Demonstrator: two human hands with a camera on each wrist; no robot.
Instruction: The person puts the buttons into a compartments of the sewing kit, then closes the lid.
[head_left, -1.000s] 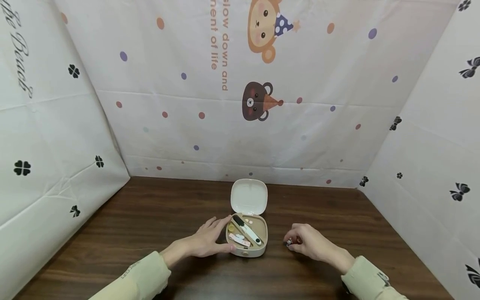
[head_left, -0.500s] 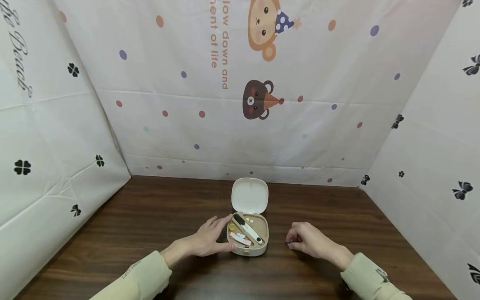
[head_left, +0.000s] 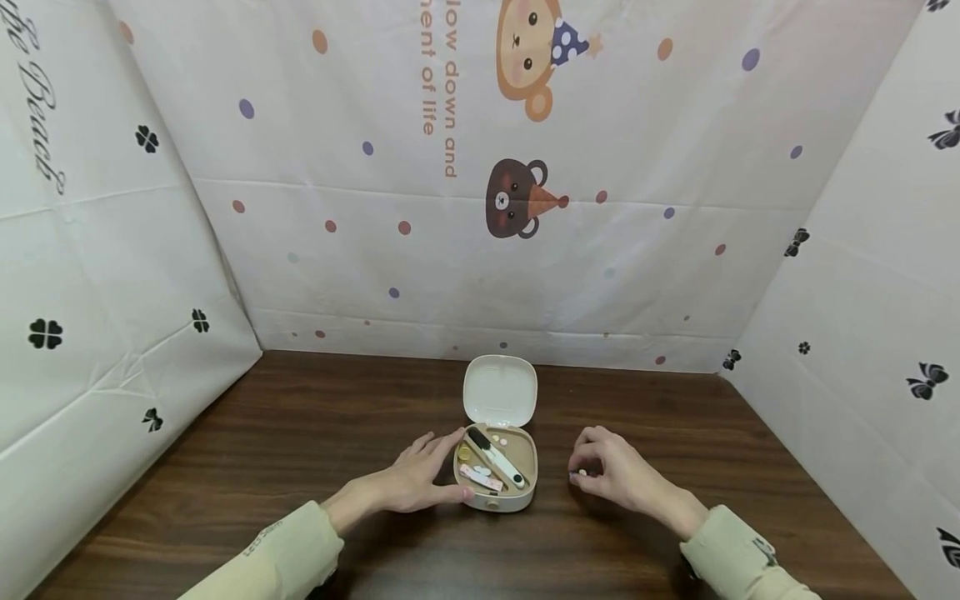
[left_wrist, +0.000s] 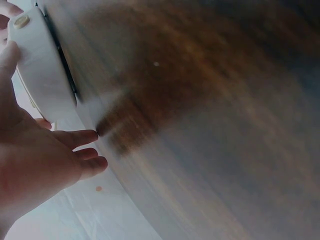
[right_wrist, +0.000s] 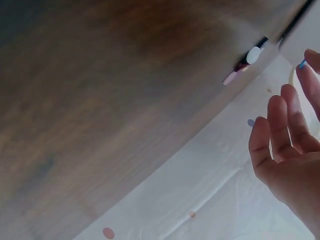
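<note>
A small white case stands on the table with its hinged lid up. Inside lie a long white tool with a black end, a pink-and-white strip, a yellow round piece and several small white discs. My left hand spans the case's left side, fingers spread, thumb against the front wall and index finger at the back corner. Right of the case, my right hand pinches a tiny blue piece between thumb and index finger. Its other fingers are loosely bent.
Close to the right hand, a few small loose bits lie on the wooden table: a white disc beside dark and pink pieces. Printed white cloth hangs behind the table and along both sides.
My right hand has lifted slightly, its index finger rising, and a white bit now shows beneath its fingers. The left hand keeps its place at the case.
</note>
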